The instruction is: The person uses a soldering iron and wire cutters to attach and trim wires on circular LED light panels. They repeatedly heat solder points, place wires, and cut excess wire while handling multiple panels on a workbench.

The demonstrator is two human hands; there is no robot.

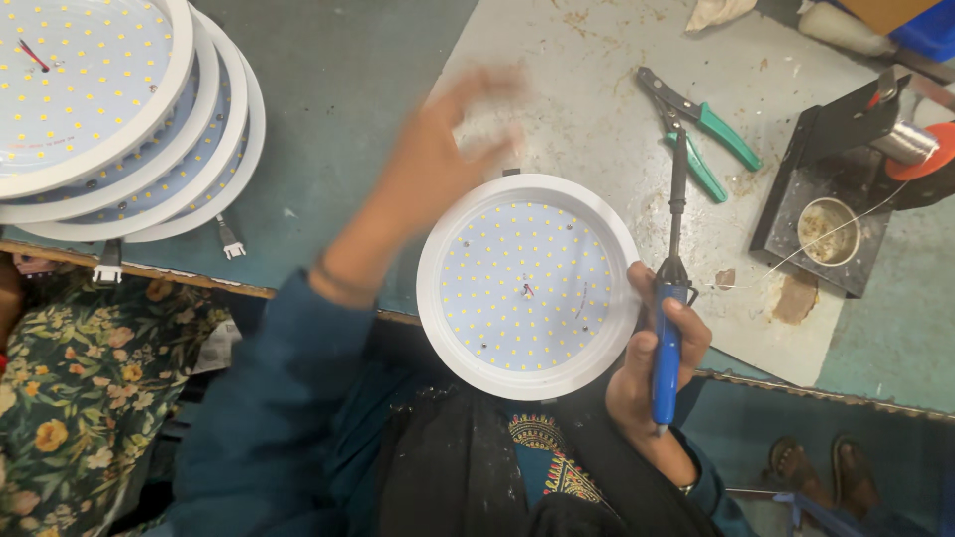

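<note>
A round white lamp panel (527,286) dotted with small yellow diodes lies at the near edge of the bench. My right hand (652,373) grips the blue handle of a soldering iron (672,288) and also touches the panel's right rim; the iron's dark shaft points away from me. My left hand (443,149) is blurred, fingers spread, hovering just beyond the panel's upper left rim and holding nothing.
A stack of similar white panels (119,109) sits at the far left with white plugs hanging. Green-handled pliers (708,129) lie on the grey mat. A black stand (831,194) with a tin cup and a solder reel is at the right.
</note>
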